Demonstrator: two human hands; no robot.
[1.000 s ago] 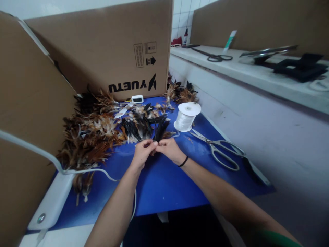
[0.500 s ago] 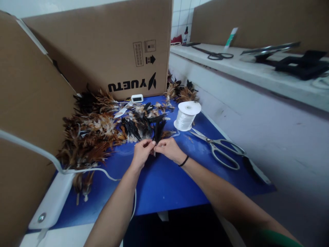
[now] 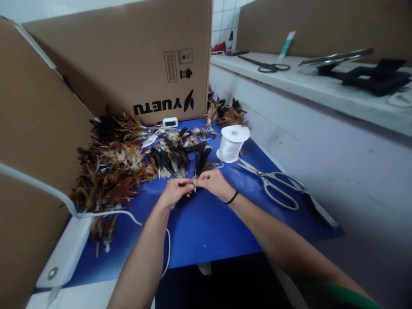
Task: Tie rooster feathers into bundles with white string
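1. Head view, hands: left hand (image 3: 175,191) has thumb and fingers pinched together on the quill end of the black feather bundle (image 3: 201,159); right hand (image 3: 216,183) is pinched on the same spot, the two sets of fingertips touching. Can't tell if any thread runs between them, too small.
2. Head view, bundle: just above the desk (image 3: 206,240) near its middle, tips pointing away from the person, pale quill ends poking out below the fingertips.
3. Head view, step: looks like gathering or adjusting feathers at the quills, judging by the two-handed pinch. Next move calls for a steady left pinch so the quills don't splay, plus fine fingertip work by the right.
4. Head view, near things: loose dark feathers (image 3: 172,159) just beyond the hands; brown feather pile (image 3: 109,171) to the left; spool of white thread (image 3: 231,150) upright, right of the bundle; open metal scissors (image 3: 259,173) beside the spool, within right-hand reach.
5. Head view, behind: small digital display (image 3: 170,123) in front of the cardboard box (image 3: 128,51); black scissors (image 3: 272,68) on the ledge at right.
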